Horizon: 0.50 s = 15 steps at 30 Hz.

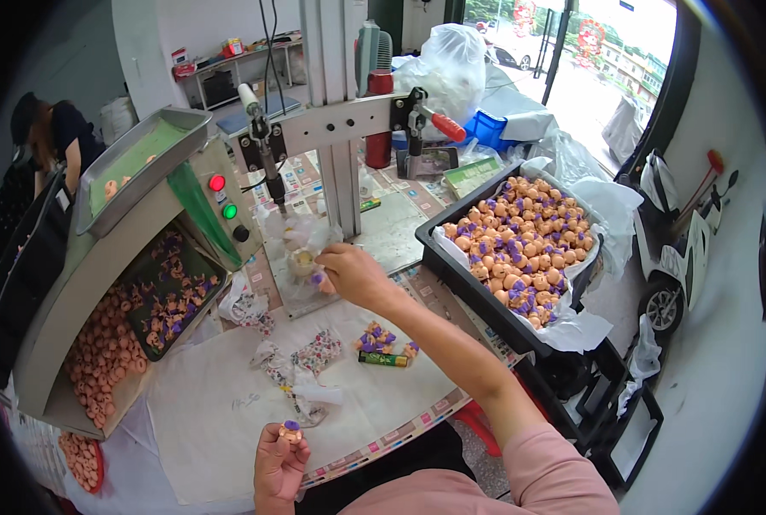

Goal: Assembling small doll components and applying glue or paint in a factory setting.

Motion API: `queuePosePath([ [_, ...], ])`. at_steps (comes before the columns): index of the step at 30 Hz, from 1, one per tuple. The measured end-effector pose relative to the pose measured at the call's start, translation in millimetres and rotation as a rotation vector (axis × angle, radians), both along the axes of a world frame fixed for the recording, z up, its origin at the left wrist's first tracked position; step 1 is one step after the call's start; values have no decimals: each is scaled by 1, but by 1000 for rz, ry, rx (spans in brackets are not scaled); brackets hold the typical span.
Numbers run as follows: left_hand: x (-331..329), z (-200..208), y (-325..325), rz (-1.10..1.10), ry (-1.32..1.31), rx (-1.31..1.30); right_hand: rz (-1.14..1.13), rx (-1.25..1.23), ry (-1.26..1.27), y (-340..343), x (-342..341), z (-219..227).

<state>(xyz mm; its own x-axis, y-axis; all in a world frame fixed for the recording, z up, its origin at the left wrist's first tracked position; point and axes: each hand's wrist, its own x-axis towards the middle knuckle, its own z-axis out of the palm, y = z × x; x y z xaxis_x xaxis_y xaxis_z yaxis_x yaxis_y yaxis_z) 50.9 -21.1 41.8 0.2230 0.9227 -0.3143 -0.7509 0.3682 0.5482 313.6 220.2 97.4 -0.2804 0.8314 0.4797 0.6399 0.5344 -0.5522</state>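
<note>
My left hand (278, 468), low near the table's front edge, pinches a small peach-and-purple doll figure (291, 432) between thumb and fingers. My right hand (355, 273) reaches forward to the plastic-wrapped fixture (301, 257) under the press. Its fingers are closed on another small peach-and-purple doll figure (323, 283), partly hidden by the fingers. Above the fixture stands a toggle clamp (267, 146) on a metal bar. A few peach-and-purple pieces (376, 336) lie on the white sheet beside a green tube (383, 359).
A black crate (452, 270) full of doll figures stands right. At left, a control box with lit buttons (220, 183) adjoins a bin of peach heads (104, 360) and a dark tray of small bodies (181, 296). Patterned cloth (319, 350) lies mid-table. Another person (65, 137) works far left.
</note>
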Motion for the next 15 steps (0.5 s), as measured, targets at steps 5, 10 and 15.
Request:
queuePosePath([
  [5, 6, 8, 5, -61, -34, 58, -21, -113, -40, 0, -8, -20],
  [10, -7, 9, 0, -13, -6, 33, -15, -58, -66, -7, -24, -20],
  [15, -5, 17, 2, -39, 4, 49, -230, -188, -368, -11, -38, -28],
])
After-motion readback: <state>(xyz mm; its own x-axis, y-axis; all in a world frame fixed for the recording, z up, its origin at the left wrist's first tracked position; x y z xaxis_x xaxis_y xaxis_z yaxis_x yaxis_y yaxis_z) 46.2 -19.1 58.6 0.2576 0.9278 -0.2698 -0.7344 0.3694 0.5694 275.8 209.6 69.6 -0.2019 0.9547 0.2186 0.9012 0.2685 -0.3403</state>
